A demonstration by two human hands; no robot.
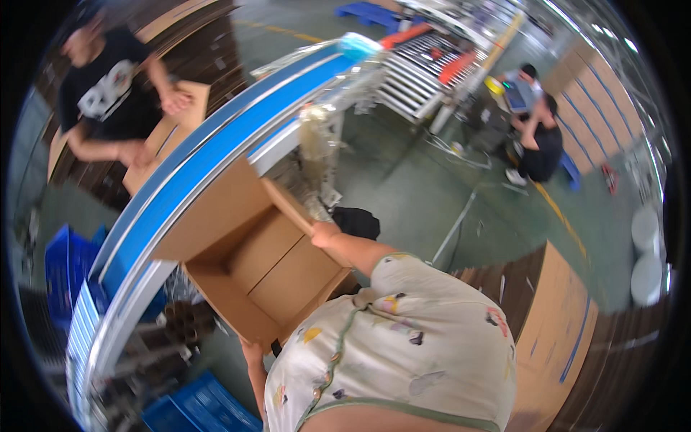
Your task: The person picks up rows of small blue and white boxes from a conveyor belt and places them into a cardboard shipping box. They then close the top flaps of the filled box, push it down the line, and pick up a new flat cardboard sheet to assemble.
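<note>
An open cardboard box (pixel 229 294) is held in front of my body, its inside facing up and showing a seam across the bottom. One tall flap stands against the edge of the blue conveyor belt (pixel 277 95). My right hand (pixel 325 234) grips the box's right side at the top edge, fingers wrapped over the board. At the lower left edge, my left hand (pixel 252 350) holds the box, its fingers partly hidden by the cardboard. Nothing shows inside the box.
Across the belt, a person (pixel 108 93) handles another cardboard piece (pixel 169 137). Blue crates (pixel 205 403) stand at lower left; stacked cardboard (pixel 551 338) is at my right. A roller conveyor (pixel 417 79) lies ahead, with two people (pixel 543 140) low down near a cardboard stack.
</note>
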